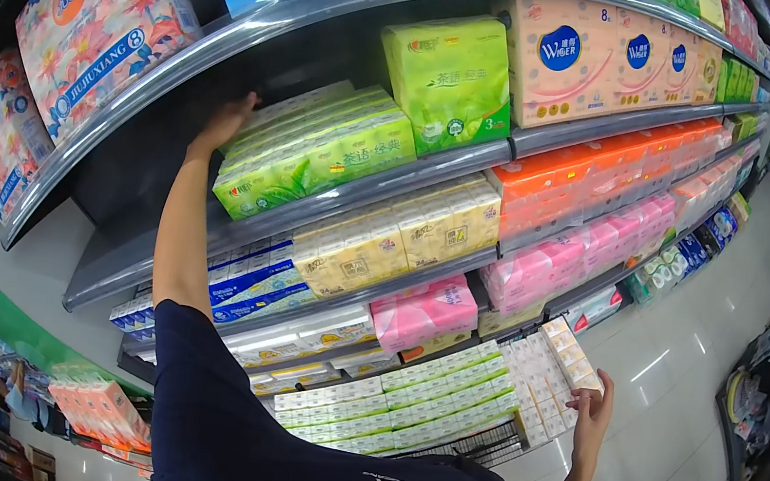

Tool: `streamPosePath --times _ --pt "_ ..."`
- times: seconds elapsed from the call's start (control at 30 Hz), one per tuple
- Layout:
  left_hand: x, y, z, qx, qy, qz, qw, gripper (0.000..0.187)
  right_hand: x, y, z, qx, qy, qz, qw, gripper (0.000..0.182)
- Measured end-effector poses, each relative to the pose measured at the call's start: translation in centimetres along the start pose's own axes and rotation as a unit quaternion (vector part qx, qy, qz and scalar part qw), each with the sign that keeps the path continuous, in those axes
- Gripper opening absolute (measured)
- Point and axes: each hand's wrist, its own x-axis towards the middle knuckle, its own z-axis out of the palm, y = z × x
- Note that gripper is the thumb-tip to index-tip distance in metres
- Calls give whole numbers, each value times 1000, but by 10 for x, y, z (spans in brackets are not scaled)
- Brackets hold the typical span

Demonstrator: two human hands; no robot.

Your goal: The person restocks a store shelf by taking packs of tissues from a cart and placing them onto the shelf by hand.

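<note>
Reaching onto the upper shelf, my left hand [227, 123] lies with fingers stretched at the back left end of a green multi-pack of tissues [323, 158]. Its fingertips are close against the top of the packs. A taller green tissue pack [449, 80] stands upright to the right of it. Lower right, my right hand [591, 399] is raised, with loosely bent fingers and thumb apart. Its fingertips are right at the near end of a white-and-orange tissue pack [571, 355]. That pack lies on top of a stack of white tissue packs [532, 384].
Green-and-white tissue packs [441, 401] form a low display below. Peach multi-packs [607, 60] fill the shelf to the right. Cream multi-packs [396, 232] sit one shelf down. A grey shelf edge [343, 190] runs under the green packs. Tiled floor [675, 350] stretches along the right.
</note>
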Motion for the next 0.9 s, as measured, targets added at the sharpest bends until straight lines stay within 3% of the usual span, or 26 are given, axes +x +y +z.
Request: streamPosePath --times 0.13,0.2,0.23,0.3,0.33,0.37,0.43,0.5,0.67,0.73,0.9 --pt "-2 -45 4 -59 -44 -7 997 63 -4 21 10 13 -1 66 998 48" --pt "-2 -68 5 -83 101 -86 988 56 -6 31 20 0 -6 30 1000 47" --pt "-15 -54 4 -82 102 -88 987 56 -5 32 25 -1 -9 30 1000 47" --pt "-40 -26 8 -342 163 -236 895 47 -6 32 33 -17 -23 45 999 47" --pt "-29 -49 15 -343 163 -238 894 47 -5 35 38 -18 -24 45 999 47" --pt "-8 -88 29 -391 131 -217 885 46 -3 40 43 -18 -32 34 999 46" --pt "-8 -96 37 -441 95 -200 870 45 -2 41 49 -24 -38 26 999 46" --pt "-7 -93 34 -515 40 -239 822 36 -2 37 57 -46 -57 25 997 45" --pt "15 -118 41 -480 -31 -215 850 41 -11 28 75 -91 -96 39 991 43" --pt "2 -94 36 -492 -81 -211 841 40 -16 25 82 -107 -103 37 988 44" --pt "-12 -69 28 -486 -104 -214 841 41 -27 41 93 -117 -145 43 982 46"
